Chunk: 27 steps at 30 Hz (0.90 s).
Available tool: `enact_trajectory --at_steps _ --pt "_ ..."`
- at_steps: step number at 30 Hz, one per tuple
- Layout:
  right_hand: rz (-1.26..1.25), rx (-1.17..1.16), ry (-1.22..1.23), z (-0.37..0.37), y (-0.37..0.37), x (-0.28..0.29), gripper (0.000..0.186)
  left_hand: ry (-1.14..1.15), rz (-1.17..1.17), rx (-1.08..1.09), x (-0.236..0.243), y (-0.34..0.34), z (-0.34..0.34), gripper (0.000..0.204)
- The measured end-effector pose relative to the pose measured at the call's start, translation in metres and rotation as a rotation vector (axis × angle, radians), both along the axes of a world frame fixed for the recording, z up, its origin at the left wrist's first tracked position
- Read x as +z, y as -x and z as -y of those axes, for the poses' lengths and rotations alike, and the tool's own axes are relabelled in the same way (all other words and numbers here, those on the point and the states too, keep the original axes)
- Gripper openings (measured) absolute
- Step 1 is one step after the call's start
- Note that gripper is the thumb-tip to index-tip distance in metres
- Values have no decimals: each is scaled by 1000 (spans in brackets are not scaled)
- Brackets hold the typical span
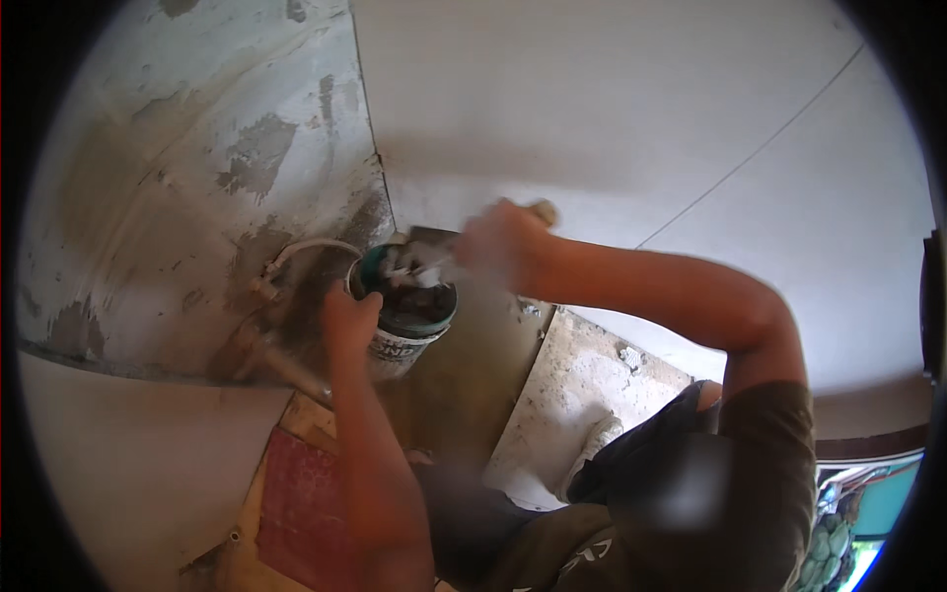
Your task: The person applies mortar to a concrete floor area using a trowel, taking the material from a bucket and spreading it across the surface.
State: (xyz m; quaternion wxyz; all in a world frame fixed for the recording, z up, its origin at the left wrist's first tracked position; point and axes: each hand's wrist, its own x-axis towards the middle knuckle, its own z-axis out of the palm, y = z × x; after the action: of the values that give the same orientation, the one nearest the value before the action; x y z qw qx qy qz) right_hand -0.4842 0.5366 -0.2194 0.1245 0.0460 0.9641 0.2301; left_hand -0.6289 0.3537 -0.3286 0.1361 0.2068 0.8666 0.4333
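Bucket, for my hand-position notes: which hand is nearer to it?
Left. The left hand has its grip at the left rim of the bucket; the right hand, holding a tool, is apart from it, toward the upper right.

1. Your white bucket (398,357), teal-green inside, stands open just left of the frame's centre, its contents dark.
2. Your tool (546,211) shows a tan, rounded handle end above centre; blur hides its shape near the bucket's mouth.

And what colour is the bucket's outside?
White, with dark lettering: the bucket shows best in the head view.
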Motion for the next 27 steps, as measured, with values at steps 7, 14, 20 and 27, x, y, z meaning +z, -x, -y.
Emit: enact_trajectory --at_steps 7,14,20,27 --pt "-131 130 -54 11 -17 57 24 -14 275 116 8 -1 5 35" --pt "-407 -838 914 -1 -138 -123 61 67 117 196 10 7 19 38" --pt "-176 -1179 1061 64 -216 -284 60 54 28 193 27 -5 17 38" --pt "-105 -1212 969 38 -210 -290 54 -35 72 200 7 9 22 27"
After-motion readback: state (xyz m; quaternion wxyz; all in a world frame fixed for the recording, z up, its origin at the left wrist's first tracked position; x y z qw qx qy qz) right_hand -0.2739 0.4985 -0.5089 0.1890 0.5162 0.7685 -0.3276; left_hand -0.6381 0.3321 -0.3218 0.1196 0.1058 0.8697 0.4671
